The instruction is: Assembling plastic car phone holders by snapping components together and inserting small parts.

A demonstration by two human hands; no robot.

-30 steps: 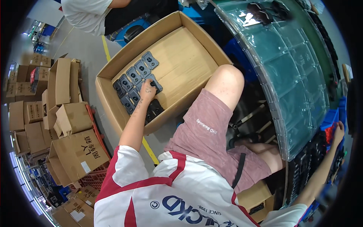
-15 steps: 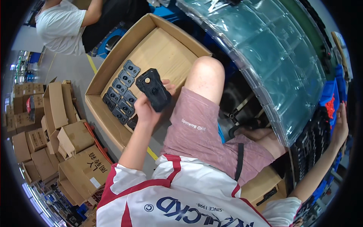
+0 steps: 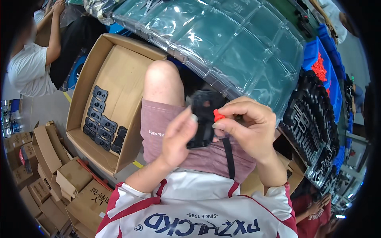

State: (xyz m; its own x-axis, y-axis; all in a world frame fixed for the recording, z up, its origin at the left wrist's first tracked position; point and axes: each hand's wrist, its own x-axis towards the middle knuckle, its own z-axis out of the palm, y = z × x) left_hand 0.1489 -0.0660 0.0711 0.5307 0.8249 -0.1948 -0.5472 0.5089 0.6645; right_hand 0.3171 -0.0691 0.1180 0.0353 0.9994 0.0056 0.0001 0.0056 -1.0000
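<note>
Okay, so the right hand (image 3: pixel 254 127) is back from the blue plastic bin (image 3: pixel 310 51), pinching a small bright-red plastic piece (image 3: pixel 218 115) just beside the blurry black rectangular plastic part (image 3: pixel 203 118) the left hand (image 3: pixel 178 139) grips above the mauve cloth shorts (image 3: pixel 156 115), meaning both are in hand now.

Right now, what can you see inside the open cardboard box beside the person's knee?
Inside the box, dark parts lie in rows on the cardboard bottom. The bottom directly beneath them is covered from view.
</note>
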